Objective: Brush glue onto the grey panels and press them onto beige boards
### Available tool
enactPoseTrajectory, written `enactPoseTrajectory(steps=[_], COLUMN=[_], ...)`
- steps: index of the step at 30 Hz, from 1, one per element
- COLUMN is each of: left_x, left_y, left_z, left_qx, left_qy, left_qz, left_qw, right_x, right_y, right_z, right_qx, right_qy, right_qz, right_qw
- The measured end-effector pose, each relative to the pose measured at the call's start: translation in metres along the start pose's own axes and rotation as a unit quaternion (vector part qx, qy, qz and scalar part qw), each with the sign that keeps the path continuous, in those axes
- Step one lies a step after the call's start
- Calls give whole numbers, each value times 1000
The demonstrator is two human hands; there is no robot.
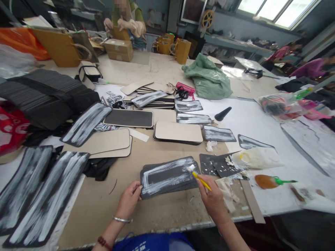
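Note:
My left hand [130,198] pinches the left edge of a dark rounded panel [164,177], with thumb and fingers closed on it. White glue-like paste is streaked along the panel's border, while its middle still shows dark. Under it lies another dark panel, partly hidden. My right hand [213,197] is closed around a yellow-handled brush [201,181]. The brush's white-loaded tip touches the panel near its upper right corner. Just beyond stands a stack of beige panels [178,132]. Right of the brush are paste-spotted dark scraps [218,164].
White-streaked panels lie at left [49,198] and behind. A green bag [209,78], a black cone-shaped object [223,114] and an orange-brown bottle with a green nozzle [267,181] stand on the table. Stacked black pieces [49,96] rise at left. A co-worker [128,21] handles a brown piece across the table.

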State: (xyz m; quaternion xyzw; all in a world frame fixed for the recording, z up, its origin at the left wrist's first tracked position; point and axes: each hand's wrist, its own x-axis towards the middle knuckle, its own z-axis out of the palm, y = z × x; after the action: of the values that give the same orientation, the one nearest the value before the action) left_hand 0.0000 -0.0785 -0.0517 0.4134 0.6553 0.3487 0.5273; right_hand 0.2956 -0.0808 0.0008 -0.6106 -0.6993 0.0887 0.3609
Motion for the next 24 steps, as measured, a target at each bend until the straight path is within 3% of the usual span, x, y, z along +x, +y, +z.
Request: enactPoseTrajectory(steps=[7, 13, 19, 21, 24], left_x=[0, 0, -3, -3, -2], left_y=[-5, -10, -6, -5, -6], left_z=[0, 2, 2, 2, 1], left_qx=[8, 7, -24, -28, -50], left_qy=[6, 12, 5, 6, -2], left_qz=[1, 1, 2, -3, -18], left_qw=[1000, 1000, 1000, 1000, 999], right_x=[-18, -40, -43, -48, -54], right_y=[-2, -46, -43, -47, -70], right_z=[2, 20, 18, 24, 34], right_qx=[-74, -9, -68, -69, 10], right_qy=[-3, -41, 26, 18, -19], right_qz=[-38, -61, -15, -12, -11], right_qw=[997, 997, 997, 997, 1000])
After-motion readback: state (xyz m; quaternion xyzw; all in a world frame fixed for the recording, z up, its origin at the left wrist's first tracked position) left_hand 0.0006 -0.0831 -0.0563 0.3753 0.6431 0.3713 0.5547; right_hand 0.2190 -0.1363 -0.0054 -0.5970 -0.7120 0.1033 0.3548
